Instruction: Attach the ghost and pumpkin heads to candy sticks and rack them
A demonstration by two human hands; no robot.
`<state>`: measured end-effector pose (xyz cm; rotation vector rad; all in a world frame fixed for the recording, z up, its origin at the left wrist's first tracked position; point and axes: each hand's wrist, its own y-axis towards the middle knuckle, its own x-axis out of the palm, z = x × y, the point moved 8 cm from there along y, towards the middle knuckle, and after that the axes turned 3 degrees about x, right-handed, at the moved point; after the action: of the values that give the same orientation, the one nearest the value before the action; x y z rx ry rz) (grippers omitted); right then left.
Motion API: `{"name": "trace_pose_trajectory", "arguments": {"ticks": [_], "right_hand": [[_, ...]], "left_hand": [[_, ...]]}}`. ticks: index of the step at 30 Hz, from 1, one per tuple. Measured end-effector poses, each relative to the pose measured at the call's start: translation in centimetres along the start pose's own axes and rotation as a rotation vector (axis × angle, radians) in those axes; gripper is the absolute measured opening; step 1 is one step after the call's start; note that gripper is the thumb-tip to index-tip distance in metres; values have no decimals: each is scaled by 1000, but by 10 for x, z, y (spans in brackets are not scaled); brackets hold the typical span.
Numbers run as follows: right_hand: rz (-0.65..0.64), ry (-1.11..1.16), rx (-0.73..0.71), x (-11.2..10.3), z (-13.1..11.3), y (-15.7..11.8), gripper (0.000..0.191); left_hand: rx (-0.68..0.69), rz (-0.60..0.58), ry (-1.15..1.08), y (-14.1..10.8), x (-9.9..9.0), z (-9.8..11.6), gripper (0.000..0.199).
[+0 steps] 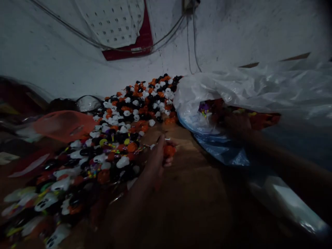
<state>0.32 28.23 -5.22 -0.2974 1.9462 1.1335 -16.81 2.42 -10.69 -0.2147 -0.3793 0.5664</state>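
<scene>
My left hand (157, 157), above the brown tabletop, has its fingers closed around a small shiny orange pumpkin-shaped trinket (169, 151). To its left lies a wide heap of small plastic trinkets (124, 114) in orange, black and white, some shaped like ghosts and skulls. On the right, at the mouth of a large clear plastic bag (186, 93), my right hand (237, 121) is closed on a dark red and orange printed packet (266, 120), which shows on both sides of it. Purple and yellow bits (204, 109) show beyond its fingers. Shadow and blur hide its fingertips.
The brown table surface (192, 193) runs between the heap and the bag. An orange translucent bag (66, 122) lies at the left. Behind stands a white wall with a calendar (114, 24) and hanging cables (194, 41). Another shiny plastic piece (298, 204) is at lower right.
</scene>
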Motion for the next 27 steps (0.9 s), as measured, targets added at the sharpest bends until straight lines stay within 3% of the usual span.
{"name": "trace_pose_trajectory", "arguments": {"ticks": [3, 7, 9, 11, 13, 15, 18, 27], "right_hand": [[-23, -48, -13, -11, -17, -12, 32], [23, 57, 0, -44, -88, -46, 33], [-5, 531, 136, -49, -116, -64, 23], [-105, 884, 281, -40, -136, -79, 22], [-191, 1080, 373, -29, -148, -90, 22], [-245, 1139, 403, -22, -153, -97, 21], [-291, 1084, 330, -22, -158, -103, 18], [-268, 722, -182, -49, -173, -114, 11]], "left_hand": [[-56, -53, -164, 4, 13, -14, 41], [-16, -73, -259, 5, 19, -17, 34], [-37, -105, -288, 0, 23, -18, 34], [-59, -93, -274, -6, 25, -21, 35], [-57, -42, -222, -11, 24, -21, 34], [-37, 4, -150, -15, 22, -21, 34], [-50, 35, -65, -18, 22, -25, 33], [67, 28, 235, -19, 25, -23, 32]]}}
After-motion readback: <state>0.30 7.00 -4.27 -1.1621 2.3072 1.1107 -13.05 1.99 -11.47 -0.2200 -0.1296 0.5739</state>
